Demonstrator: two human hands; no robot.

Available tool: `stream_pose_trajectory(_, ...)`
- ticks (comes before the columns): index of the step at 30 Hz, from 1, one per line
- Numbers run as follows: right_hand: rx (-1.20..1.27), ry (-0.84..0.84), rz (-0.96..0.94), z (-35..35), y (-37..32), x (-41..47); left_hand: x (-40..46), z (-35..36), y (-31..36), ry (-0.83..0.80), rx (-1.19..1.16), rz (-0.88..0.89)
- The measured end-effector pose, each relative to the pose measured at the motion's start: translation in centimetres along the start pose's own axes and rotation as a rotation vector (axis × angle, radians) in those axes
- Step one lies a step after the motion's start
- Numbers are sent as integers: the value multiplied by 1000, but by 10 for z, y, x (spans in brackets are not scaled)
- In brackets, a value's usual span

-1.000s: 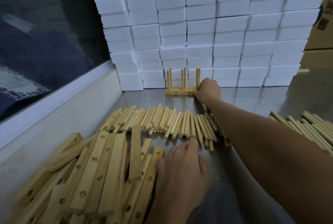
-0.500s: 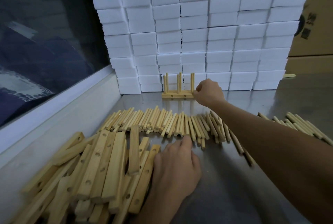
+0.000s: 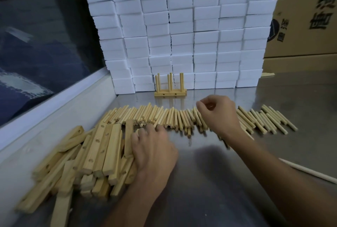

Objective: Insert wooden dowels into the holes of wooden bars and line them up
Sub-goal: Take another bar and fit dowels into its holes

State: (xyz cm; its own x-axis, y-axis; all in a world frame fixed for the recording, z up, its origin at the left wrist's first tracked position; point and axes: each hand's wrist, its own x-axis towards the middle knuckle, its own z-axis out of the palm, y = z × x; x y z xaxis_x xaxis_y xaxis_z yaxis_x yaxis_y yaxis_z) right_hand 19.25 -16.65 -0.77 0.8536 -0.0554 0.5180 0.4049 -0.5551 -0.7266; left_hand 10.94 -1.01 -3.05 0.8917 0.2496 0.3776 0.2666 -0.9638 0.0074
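Observation:
An assembled wooden bar (image 3: 170, 93) with several upright dowels stands at the back of the steel table (image 3: 218, 186), against the white blocks. A long row of loose dowels (image 3: 158, 115) lies across the middle. Drilled wooden bars (image 3: 98, 153) are heaped at the front left. My left hand (image 3: 155, 152) rests flat on the right edge of that heap, fingers spread over the bars. My right hand (image 3: 217, 113) hovers over the right part of the dowel row, in front of the assembly and apart from it. Its fingers are curled and I see nothing in them.
A wall of stacked white foam blocks (image 3: 182, 35) closes off the back. Cardboard boxes (image 3: 306, 16) stand behind on the right. A white ledge (image 3: 54, 106) under a dark window borders the left side. A long thin stick (image 3: 310, 172) lies at the right edge.
My right hand has let go of the assembled bar and pulled back toward me, over the dowel row. My left hand has stayed on the bar heap.

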Motion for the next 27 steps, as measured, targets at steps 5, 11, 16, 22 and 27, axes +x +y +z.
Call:
stream_pose_trajectory(5, -81, 52, -111, -13, 18, -27, -4, -2, 3, -32, 16, 54)
stream_pose_trajectory(11, -164, -9, -209, -11, 30, -43, -4, 1, 5, 19, -160, 192)
stream_pose_trajectory(16, -134, 13, -205, -13, 33, -45, -1, 0, 0, -9, -83, 34)
stream_pose_trajectory(22, -123, -14, -190, -12, 30, -47, -1, 2, 0, 60, -195, 49)
stream_pose_trajectory(27, -111, -38, -222, -12, 28, -48, 3, 9, 2, 207, -633, 86)
